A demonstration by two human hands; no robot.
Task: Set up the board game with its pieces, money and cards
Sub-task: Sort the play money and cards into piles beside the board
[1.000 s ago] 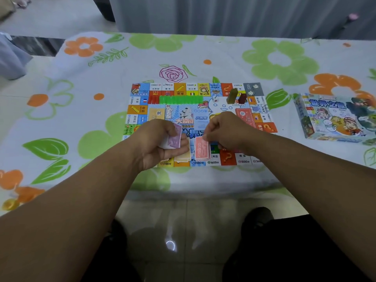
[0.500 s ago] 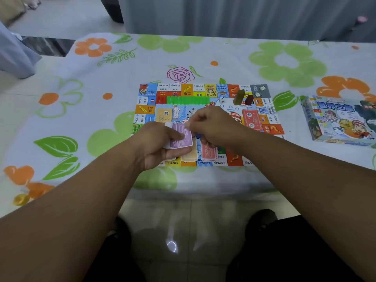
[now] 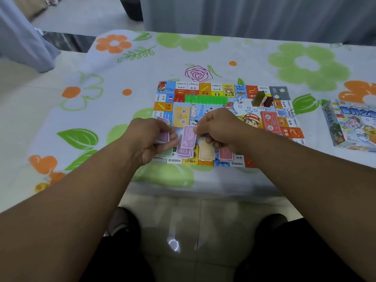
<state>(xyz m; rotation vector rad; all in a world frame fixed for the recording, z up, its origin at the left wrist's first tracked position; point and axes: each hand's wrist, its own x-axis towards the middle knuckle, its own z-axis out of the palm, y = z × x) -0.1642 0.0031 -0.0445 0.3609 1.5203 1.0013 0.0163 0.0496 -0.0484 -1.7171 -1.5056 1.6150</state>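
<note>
The right hand (image 3: 219, 127), away from the red pile (image 3: 225, 154), now pinches one purple note (image 3: 190, 137) drawn off the left hand (image 3: 150, 137)'s stack (image 3: 163, 135), above the purple pile (image 3: 184, 152).

Along the near edge of the board (image 3: 237, 163) I read, left to right, 2000分, 700分, 2000分 and 1600分. On the far edge the prices stand upside down to me, among them 2200, 3000 and 700. A cartoon head's red cap on the board says DA XIONG. Two orange squares bear question marks. The box (image 3: 350, 127) shows large blue Chinese characters, cut off by the frame. The print on the purple note (image 3: 190, 135) pinched in my right hand (image 3: 219, 127) and on the notes (image 3: 163, 135) in my left hand (image 3: 148, 137) is too blurred to read.
</note>
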